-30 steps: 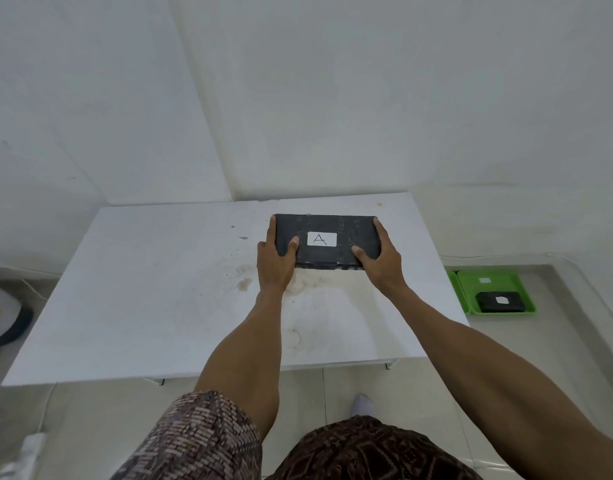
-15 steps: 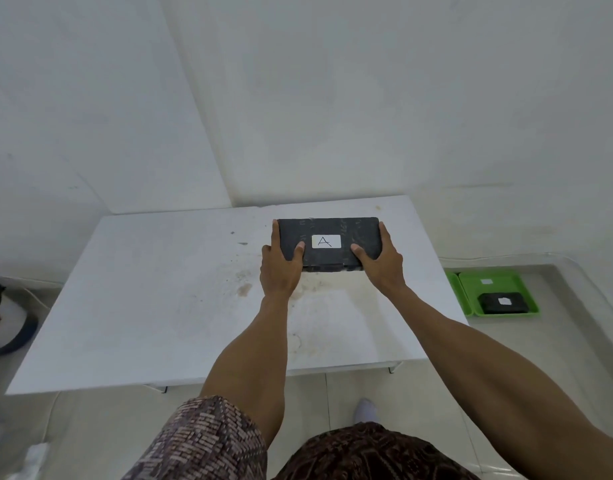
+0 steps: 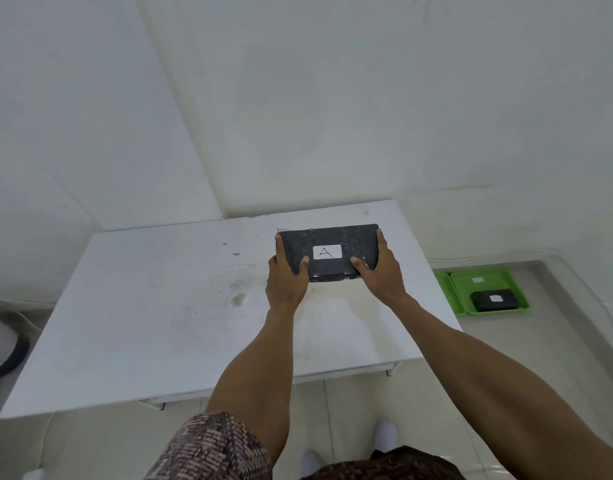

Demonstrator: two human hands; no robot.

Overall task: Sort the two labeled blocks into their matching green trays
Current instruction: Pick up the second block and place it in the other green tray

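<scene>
I have both hands clamped on the ends of the black block marked A (image 3: 327, 252), my left hand (image 3: 285, 277) on its left end and my right hand (image 3: 379, 271) on its right, thumbs on top and fingers curled round the short sides, because it looks wide and heavy enough to want support at both ends. It sits at the far right part of the white worktop (image 3: 142, 306); whether it is lifted clear I cannot tell. On the floor to my right, one green tray (image 3: 488, 277) already holds the other labelled block (image 3: 494, 300), and beside it shows the edge of a second tray (image 3: 447, 292), which I judge is A's.
</scene>
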